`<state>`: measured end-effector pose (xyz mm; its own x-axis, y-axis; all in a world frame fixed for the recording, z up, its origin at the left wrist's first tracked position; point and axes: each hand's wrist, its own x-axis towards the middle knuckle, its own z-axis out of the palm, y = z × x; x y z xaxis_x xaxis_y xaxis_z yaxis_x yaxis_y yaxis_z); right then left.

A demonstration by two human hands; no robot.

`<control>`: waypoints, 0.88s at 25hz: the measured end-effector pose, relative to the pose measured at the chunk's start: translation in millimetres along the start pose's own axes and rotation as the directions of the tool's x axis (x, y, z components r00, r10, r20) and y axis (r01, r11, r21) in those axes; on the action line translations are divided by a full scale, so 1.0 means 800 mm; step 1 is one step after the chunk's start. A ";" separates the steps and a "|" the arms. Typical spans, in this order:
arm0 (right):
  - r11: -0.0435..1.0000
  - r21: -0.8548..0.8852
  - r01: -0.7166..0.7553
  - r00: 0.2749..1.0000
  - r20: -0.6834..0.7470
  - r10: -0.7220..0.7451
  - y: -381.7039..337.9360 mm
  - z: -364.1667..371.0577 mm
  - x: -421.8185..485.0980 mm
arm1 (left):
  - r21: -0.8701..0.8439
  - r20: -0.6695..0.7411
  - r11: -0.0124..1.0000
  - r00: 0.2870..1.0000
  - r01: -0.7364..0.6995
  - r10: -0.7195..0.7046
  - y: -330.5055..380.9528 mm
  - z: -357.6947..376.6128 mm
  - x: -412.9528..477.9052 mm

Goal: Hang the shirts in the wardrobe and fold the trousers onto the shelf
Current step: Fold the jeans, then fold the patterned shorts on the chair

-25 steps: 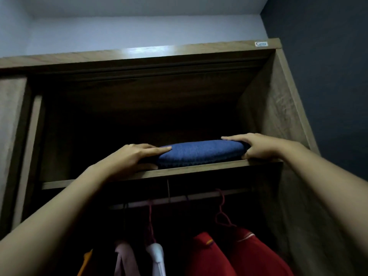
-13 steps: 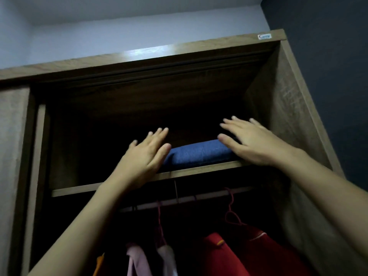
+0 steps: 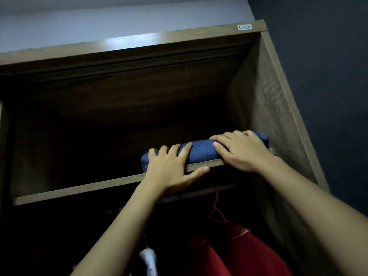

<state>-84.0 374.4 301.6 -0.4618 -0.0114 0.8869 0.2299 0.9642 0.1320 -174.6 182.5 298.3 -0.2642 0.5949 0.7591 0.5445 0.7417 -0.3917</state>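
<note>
While both hands press flat, fingers spread, left hand and right hand seat the folded trousers against the shelf corner, probably squaring them.

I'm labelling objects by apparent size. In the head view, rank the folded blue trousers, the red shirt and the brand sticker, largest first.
1. Red shirt, though it hangs nearer the camera and is cropped.
2. Folded blue trousers.
3. Brand sticker.

Shelf lies open left of the folded trousers, which touch the wardrobe wall
</note>
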 end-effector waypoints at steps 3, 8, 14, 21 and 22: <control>1.000 -0.008 -0.024 0.999 -0.043 0.023 0.003 0.007 0.000 | -0.009 0.033 1.000 0.999 -0.018 0.019 -0.001 -0.004 0.002; 0.977 0.140 -0.158 0.969 -0.169 0.181 -0.040 0.018 -0.020 | -0.262 -0.101 0.962 0.989 0.075 -0.105 -0.007 -0.008 -0.042; 0.897 0.441 0.029 0.962 -0.256 0.095 -0.192 0.055 -0.112 | -0.169 -0.273 0.963 0.929 0.208 -0.249 -0.059 0.005 -0.190; 0.646 0.751 0.139 0.978 -0.002 -0.207 -0.437 0.097 -0.279 | 0.058 0.135 0.868 0.858 0.492 -0.495 -0.105 0.007 -0.479; 0.609 0.784 0.116 0.968 0.049 -0.248 -0.473 0.096 -0.313 | 0.084 0.197 0.836 0.814 0.542 -0.547 -0.105 0.003 -0.534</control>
<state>-121.4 32.8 -4.3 -0.5461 -0.2365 0.8036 -0.5854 0.7940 -0.1641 -109.8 -133.0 5.9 -0.6696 0.1395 0.7295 0.2456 0.9685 0.0402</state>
